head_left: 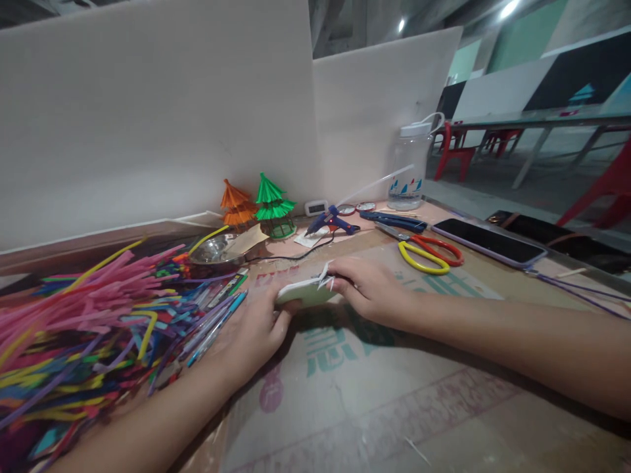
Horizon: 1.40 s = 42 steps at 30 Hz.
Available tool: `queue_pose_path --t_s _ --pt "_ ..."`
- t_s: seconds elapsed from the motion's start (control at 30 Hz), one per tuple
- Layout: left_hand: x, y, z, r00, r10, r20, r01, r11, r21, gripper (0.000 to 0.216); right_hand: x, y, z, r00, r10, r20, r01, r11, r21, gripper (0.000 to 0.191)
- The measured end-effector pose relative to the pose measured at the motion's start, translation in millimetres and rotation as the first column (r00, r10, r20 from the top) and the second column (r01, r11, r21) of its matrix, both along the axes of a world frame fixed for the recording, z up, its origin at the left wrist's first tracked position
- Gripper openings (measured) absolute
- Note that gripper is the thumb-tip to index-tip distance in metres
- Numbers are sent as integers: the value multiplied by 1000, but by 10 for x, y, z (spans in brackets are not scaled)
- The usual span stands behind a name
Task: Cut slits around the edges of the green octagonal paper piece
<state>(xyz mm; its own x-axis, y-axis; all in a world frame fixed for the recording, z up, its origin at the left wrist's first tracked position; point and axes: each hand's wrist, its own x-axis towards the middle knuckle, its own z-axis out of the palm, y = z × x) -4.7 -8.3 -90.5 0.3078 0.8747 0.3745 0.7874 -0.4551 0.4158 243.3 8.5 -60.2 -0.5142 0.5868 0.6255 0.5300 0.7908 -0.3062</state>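
Note:
My left hand grips the near left end of a flat pale green and white piece held just above the cardboard-covered table. My right hand is closed at the piece's right end, its fingertips pinching small white strips that stick up from the edge. I cannot make out what the strips are made of.
A big heap of coloured pipe cleaners lies at the left. Behind stand a metal bowl, orange and green paper pagodas, a blue glue gun, scissors, a phone and a plastic jar.

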Motion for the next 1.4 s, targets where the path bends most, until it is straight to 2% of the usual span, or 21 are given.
queue_pose_path --t_s 0.27,0.47,0.53,0.67,0.73,0.87,1.0,1.13,1.27,1.4 --pt "-39 56 -86 999 -23 23 22 999 47 31 2 14 -13 1000 11 -20 -11 1000 6 24" --pt "-30 9 -57 1000 -22 4 22 1000 20 25 -2 19 -37 999 18 -36 -19 999 -33 32" --pt "-18 10 -53 999 -30 37 29 999 24 24 -4 47 -51 994 12 -107 -21 996 -85 30" --pt "-15 94 -111 977 -56 207 43 997 67 30 17 149 -97 939 -41 -342 -40 974 -224 30" --pt "-27 150 -153 958 -51 281 38 998 51 31 35 191 -123 919 -57 -390 -55 962 -268 31" --pt "-45 204 -194 937 -54 346 50 999 21 31 48 187 -143 946 -51 -319 -35 966 -256 29" --pt "-41 191 -182 929 -98 357 94 995 29 27 29 105 -115 987 15 -160 -37 990 -135 28" --pt "-49 186 -174 932 -99 348 98 995 21 24 16 57 -91 998 7 -69 -11 999 -52 30" --pt "-61 184 -178 937 -93 337 92 996 21 22 26 66 -91 999 -7 -43 5 999 -40 30" --pt "-67 175 -173 938 -94 334 90 996 28 22 47 87 -85 998 57 -39 -59 997 -59 30"
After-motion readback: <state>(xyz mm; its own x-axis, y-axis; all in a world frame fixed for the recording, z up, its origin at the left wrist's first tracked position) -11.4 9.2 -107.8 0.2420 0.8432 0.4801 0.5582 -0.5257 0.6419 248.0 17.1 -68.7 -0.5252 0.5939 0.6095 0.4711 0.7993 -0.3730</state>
